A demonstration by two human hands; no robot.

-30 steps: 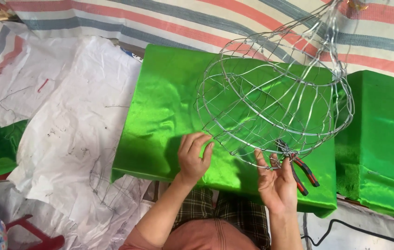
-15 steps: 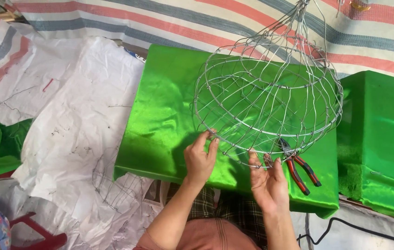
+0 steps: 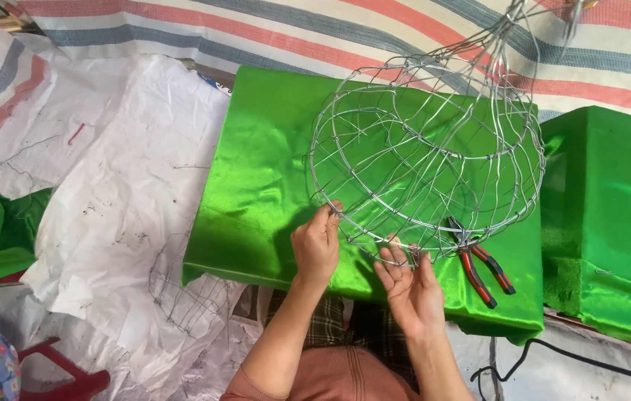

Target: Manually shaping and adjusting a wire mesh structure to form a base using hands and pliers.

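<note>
Wire frame [image 3: 427, 160], a rounded cage of thin silver rods with ribs gathering to a neck at the upper right, lies tilted on the green satin cloth [image 3: 256, 186] that covers the desk, its wide circular rim turned toward the person. Left hand [image 3: 317, 245] has its grip closed on the lower left of that rim, fingers [image 3: 328, 217] curled over the wire and thumb beneath. Right hand [image 3: 408, 282] is held palm up under the lowest arc of the rim, its grip apart, fingertips [image 3: 397, 252] touching the wire without closing around it. Pliers [image 3: 479, 260] with red and black handles rest on the cloth just beside the right hand, their jaws lying under the edge of the frame. A second block wrapped in green satin [image 3: 612, 223] stands to the right, separated from the first by a narrow gap. White plastic sheeting [image 3: 108, 193], creased and marked, spreads to the left, with a smaller wire frame [image 3: 185, 297] lying on it near the cloth's corner. Striped tarpaulin [image 3: 256, 30] in red, white and grey covers the background. A black cable [image 3: 553, 356] runs along the lower right.
</note>
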